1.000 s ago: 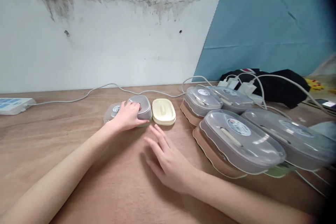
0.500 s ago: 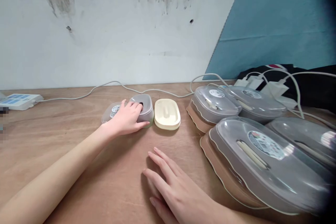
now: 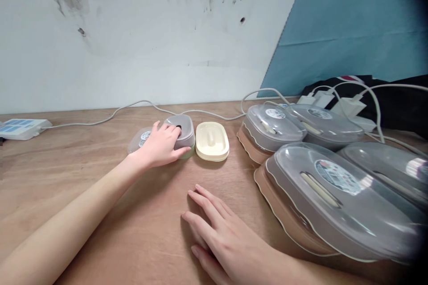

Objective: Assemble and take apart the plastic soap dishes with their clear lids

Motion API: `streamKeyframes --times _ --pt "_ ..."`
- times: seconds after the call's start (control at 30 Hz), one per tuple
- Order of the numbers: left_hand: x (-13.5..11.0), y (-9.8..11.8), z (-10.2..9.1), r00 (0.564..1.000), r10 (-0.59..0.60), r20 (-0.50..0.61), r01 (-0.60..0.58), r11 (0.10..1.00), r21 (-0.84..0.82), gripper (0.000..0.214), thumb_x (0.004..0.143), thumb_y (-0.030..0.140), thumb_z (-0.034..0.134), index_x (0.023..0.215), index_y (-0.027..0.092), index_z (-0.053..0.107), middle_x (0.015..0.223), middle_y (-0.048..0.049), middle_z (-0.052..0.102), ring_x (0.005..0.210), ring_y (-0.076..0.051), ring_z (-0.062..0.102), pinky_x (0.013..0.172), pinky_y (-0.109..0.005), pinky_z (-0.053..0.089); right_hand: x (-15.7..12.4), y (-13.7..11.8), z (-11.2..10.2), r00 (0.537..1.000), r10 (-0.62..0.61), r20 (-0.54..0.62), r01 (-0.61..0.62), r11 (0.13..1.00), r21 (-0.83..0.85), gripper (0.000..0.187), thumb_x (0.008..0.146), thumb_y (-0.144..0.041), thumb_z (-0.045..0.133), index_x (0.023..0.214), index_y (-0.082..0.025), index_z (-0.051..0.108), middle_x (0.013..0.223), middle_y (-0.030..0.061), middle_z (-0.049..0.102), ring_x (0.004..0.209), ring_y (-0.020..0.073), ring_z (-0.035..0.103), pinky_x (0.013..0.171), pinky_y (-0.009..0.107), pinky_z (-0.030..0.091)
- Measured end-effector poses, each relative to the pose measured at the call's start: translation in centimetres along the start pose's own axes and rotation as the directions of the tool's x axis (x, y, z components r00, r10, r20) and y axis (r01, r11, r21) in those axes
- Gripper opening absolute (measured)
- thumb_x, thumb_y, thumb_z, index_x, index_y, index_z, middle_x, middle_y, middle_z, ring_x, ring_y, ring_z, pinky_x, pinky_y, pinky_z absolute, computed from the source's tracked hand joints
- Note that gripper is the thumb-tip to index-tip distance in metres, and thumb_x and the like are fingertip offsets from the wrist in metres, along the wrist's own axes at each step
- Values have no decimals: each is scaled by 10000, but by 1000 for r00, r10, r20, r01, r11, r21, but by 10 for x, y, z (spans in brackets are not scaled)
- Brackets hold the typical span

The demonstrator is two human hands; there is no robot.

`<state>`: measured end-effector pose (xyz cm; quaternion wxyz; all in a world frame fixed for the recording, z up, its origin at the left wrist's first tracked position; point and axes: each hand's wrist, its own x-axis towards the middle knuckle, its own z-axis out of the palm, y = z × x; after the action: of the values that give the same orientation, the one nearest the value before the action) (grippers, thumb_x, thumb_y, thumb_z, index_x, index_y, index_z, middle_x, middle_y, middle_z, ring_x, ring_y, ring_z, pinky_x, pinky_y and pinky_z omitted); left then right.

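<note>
My left hand (image 3: pixel 162 144) is over a small rounded box (image 3: pixel 183 131) with a see-through grey lid and a light green base. Its fingers curve over the lid and its thumb lies along the front side. Partly hidden behind that wrist, a clear lid (image 3: pixel 135 140) with a round printed sticker lies on the table. Directly right of the box stands a cream-coloured rounded dish (image 3: pixel 212 140) with a raised ridge in its middle. My right hand (image 3: pixel 214 231) rests on the wood nearer to me, holding nothing, with its fingers stretched out and slightly apart.
Several larger boxes with grey see-through lids (image 3: pixel 337 182) and brown bases crowd the right side of the wooden table (image 3: pixel 110 160). A white cable (image 3: pixel 133 103) runs along the wall from a power strip (image 3: pixel 25 129) at left to white plugs (image 3: pixel 347 107) at back right.
The whole view has shifted up slightly. Both hands stay in nearly the same places, the left on the small box and the right on the table.
</note>
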<state>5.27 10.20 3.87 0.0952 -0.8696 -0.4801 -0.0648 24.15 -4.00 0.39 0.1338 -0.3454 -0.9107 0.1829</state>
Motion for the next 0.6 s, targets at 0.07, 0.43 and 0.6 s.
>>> streamKeyframes --times 0.07,0.43,0.6 --pt "0 0 1 1000 6 0 -6 1000 5 365 840 500 446 957 165 530 1022 -124 610 1022 -295 523 989 -519 263 0 0 -1 1000 3 12 -3 1000 2 375 854 -250 454 1206 -142 518 1400 190 381 1361 297 199 1080 438 282" --pt "-1 1 3 999 44 11 -45 998 42 343 832 479 467 972 175 542 1090 -114 594 1096 -307 474 1032 -522 192 0 -1 -1 1000 5 -10 -4 1000 9 365 841 -240 477 1190 -145 527 1387 187 400 1350 300 232 1066 449 308" --pt "-2 -2 0 998 55 27 -56 998 37 450 806 529 492 1039 148 542 1127 -141 573 1099 -310 474 1028 -526 199 0 -1 -3 1000 -3 -6 3 1000 3 368 851 -247 463 1199 -143 523 1384 188 405 1351 300 231 1062 451 316"
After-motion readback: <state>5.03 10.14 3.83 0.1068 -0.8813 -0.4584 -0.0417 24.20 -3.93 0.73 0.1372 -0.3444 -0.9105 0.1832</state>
